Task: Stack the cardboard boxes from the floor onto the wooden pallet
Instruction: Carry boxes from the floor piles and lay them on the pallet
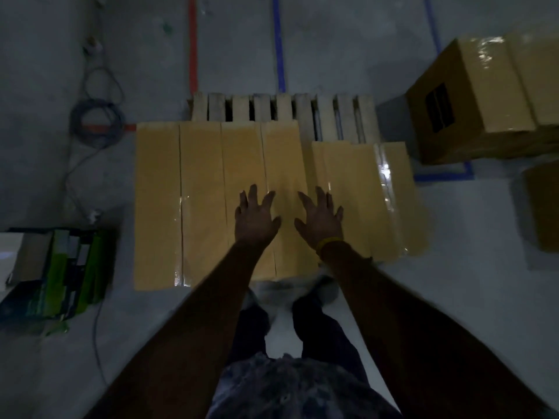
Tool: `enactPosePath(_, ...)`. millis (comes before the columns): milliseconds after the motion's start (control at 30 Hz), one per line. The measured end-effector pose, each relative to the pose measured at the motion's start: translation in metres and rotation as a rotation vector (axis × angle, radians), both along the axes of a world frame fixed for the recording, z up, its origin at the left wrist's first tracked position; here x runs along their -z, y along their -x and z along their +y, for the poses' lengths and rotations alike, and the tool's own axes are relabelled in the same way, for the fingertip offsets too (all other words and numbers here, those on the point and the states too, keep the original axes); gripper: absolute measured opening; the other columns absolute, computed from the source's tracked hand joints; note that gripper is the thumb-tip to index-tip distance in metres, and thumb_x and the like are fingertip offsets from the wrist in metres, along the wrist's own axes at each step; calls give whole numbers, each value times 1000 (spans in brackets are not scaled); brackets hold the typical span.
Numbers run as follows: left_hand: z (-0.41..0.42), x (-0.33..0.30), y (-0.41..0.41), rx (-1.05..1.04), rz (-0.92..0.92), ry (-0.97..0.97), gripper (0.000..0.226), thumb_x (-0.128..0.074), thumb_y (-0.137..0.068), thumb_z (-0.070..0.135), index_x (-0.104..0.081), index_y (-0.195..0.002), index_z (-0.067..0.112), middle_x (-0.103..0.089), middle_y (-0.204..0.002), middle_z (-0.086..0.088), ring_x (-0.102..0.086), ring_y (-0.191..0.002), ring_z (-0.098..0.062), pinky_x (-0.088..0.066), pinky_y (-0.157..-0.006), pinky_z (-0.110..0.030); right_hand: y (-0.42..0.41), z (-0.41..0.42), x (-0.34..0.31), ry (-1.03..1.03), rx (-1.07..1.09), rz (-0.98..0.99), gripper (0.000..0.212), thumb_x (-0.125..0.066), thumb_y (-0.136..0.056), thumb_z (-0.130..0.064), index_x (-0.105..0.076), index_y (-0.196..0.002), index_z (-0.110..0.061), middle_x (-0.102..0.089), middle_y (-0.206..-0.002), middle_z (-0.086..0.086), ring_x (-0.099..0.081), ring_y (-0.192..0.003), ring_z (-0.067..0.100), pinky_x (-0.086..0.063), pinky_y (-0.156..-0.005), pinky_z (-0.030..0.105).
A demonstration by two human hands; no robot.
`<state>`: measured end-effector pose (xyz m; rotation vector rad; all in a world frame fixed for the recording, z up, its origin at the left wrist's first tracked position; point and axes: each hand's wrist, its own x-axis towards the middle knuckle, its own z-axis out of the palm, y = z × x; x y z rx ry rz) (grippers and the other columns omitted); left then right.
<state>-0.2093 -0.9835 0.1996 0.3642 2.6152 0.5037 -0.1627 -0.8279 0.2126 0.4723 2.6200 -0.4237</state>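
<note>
Grey floor (453, 267) fills the dim frame, crossed by a red tape line (193, 43) and a blue tape line (279, 43) at the top, with a coiled cable (96, 120) at the left and a green-and-white carton (57, 267) at lower left. Mid-frame, a wooden pallet (326, 111) carries cardboard boxes (202, 201) laid side by side, its bare slats showing beyond them, while a larger taped box (478, 98) sits on the floor at upper right. Both hands reach over the box tops, the left hand (257, 219) and right hand (322, 220) with fingers spread wide, holding nothing; whether they touch the cardboard is unclear.
</note>
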Motion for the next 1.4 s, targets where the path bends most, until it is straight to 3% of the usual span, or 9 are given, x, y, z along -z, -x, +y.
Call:
enactPosePath(333,56,-66,-79,215,121,-8,69,-55,-98,43,-23,-156,25,-6,-164,-14,-7,-150,-43,-26,-115,-56,-116,53,-84,-61,175,50,74,-55,-98,-38,-13,-159,-32,3,-167,7,0,-153,35,-8,-117,64)
enactPosePath(633,179,-111,-188,270,193,-52,70,-56,-96,44,-23,-155,28,-6,-165,-13,-8,-150,-43,-27,-115,-56,-237,165,-143,-101,274,175,72,-53,-99,-37,-13,-159,-33,3,-167,7,0,-153,34,-10,-118,63)
enactPosePath(967,340,-138,-301,431,184,-123,71,-58,-96,42,-23,-156,28,-3,-166,-11,-5,-151,-41,-24,-116,-56,-379,301,-165,-120,452,220,71,-52,-100,-39,-13,-159,-32,3,-167,6,1,-153,33,-8,-118,64)
enactPosePath(1400,554,-131,-300,680,234,-142,73,-54,-93,52,-24,-155,25,-7,-164,-15,-12,-149,-44,-30,-113,-58,-413,479,-161,-137,715,239,71,-51,-101,-43,-11,-158,-36,0,-167,5,0,-153,33,-8,-118,63)
